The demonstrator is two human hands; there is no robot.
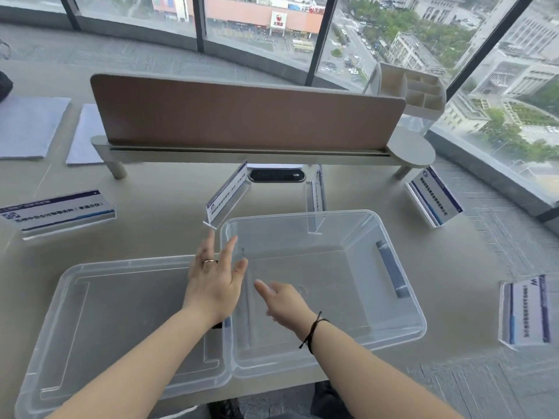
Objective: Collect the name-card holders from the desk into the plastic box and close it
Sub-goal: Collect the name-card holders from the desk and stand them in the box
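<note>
A clear plastic box stands open on the desk with nothing inside it. Its clear lid lies flat to the left, touching the box. Several acrylic name-card holders stand around: one far left, one just behind the box's left corner, one behind the box's back rim, one at the right and one at the far right edge. My left hand hovers over the box's left rim, fingers spread, holding nothing. My right hand is over the box's inside, fingers apart.
A brown divider panel on a grey shelf runs across the back of the desk. A white desk organiser sits at its right end. Papers lie at the far left. The desk's front edge is just below the box and lid.
</note>
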